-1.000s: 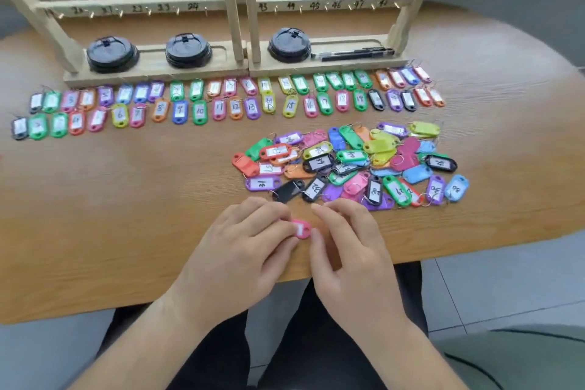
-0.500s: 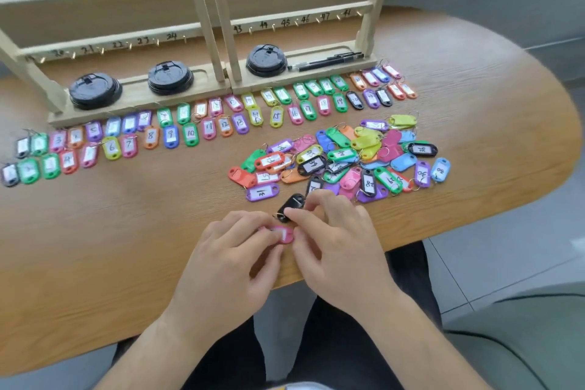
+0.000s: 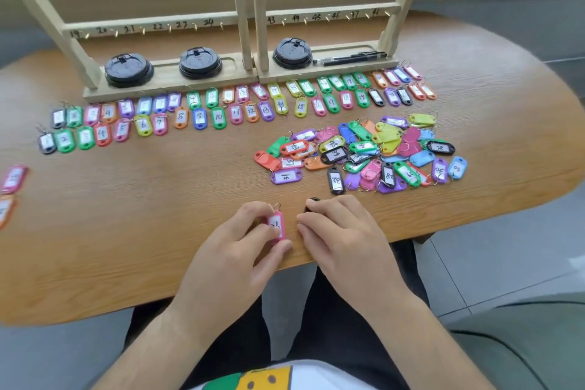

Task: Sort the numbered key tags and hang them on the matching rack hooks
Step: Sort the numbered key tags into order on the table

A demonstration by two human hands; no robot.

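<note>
My left hand (image 3: 235,242) pinches a pink key tag (image 3: 276,226) with a white label and a metal ring, near the table's front edge. My right hand (image 3: 340,231) lies just to its right, its fingers curled over a black key tag (image 3: 311,203) that is mostly hidden. A loose pile of coloured tags (image 3: 364,152) lies beyond the hands. Two rows of sorted tags (image 3: 218,111) run along the base of the wooden rack (image 3: 250,25), whose numbered hooks are bare.
Three black lids (image 3: 199,62) and two black pens (image 3: 348,58) sit on the rack base. Two more tags (image 3: 12,179) lie at the far left edge of the wooden table (image 3: 126,215). A grey-green seat (image 3: 522,342) is at the lower right.
The camera has tilted up and the rack's upper rows came into view. The two hands parted: the left keeps the pink tag, now upright, and the right sits over the black tag.
</note>
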